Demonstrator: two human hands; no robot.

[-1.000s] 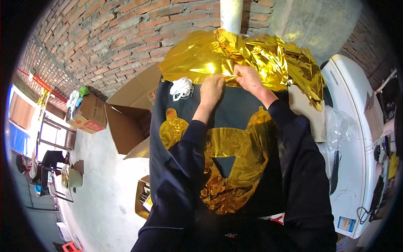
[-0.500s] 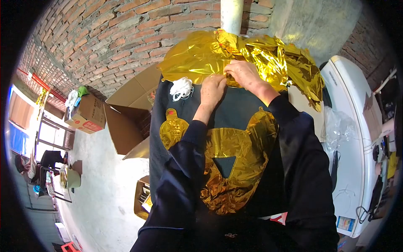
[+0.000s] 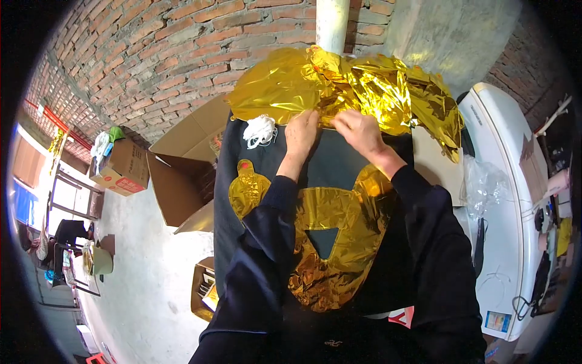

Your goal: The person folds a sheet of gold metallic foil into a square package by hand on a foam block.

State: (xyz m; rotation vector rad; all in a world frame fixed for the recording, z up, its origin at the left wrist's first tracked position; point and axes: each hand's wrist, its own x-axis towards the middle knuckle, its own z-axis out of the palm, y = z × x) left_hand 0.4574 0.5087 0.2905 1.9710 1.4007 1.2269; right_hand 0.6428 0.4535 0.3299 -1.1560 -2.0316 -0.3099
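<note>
Black counter (image 3: 333,161) is filling the middle, open cardboard box (image 3: 170,188) crowding its left. Gold foil heap (image 3: 382,85) is sprawling along the far edge; sleeves (image 3: 257,261) are partly covering a flatter foil piece (image 3: 348,242). Left hand (image 3: 301,130) and right hand (image 3: 362,130) are resting fingers-bent at the heap's front, can't tell if either grip's pinching foil. White string (image 3: 260,130) is sitting left.

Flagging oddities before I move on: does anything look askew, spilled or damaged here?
Nothing looks spilled or plainly damaged. The gold foil shape between the dark sleeves is heavily wrinkled at its lower end but smoother above, perhaps just creasing.
</note>
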